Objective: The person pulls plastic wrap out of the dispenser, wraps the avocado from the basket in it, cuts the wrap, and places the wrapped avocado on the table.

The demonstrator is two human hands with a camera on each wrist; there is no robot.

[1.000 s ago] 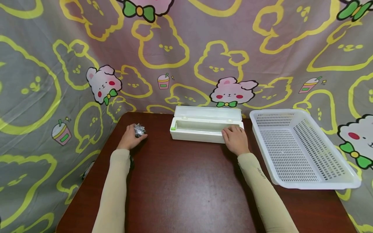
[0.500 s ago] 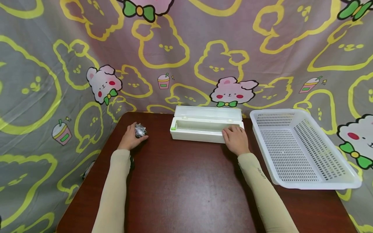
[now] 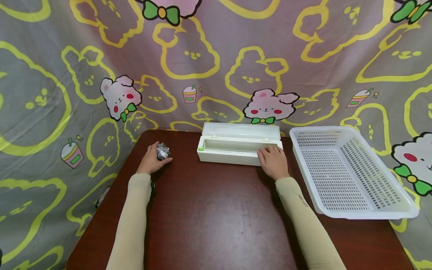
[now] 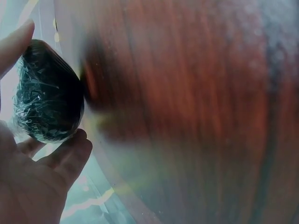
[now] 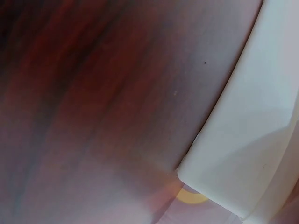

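Observation:
At the far left of the table, my left hand (image 3: 150, 162) holds a dark round thing (image 3: 163, 152) wrapped in clear, crinkled plastic film. In the left wrist view, fingers bracket the wrapped thing (image 4: 49, 93) on two sides; its dark contents cannot be identified. A long white cling film dispenser (image 3: 222, 157) lies at the back with its lid (image 3: 241, 131) raised and a green slider (image 3: 201, 149) at its left end. My right hand (image 3: 274, 163) grips its right front rim, fingers curled over the edge. In the right wrist view only the dispenser's white wall (image 5: 238, 121) shows, without the hand.
A white perforated plastic basket (image 3: 315, 197) stands on the right side of the dark brown table (image 3: 216, 217). Patterned cloth (image 3: 222, 33) hangs behind the table and along its left side.
My left hand and the wrapped thing have shifted very slightly to the right. The right hand and the dispenser have stayed in place.

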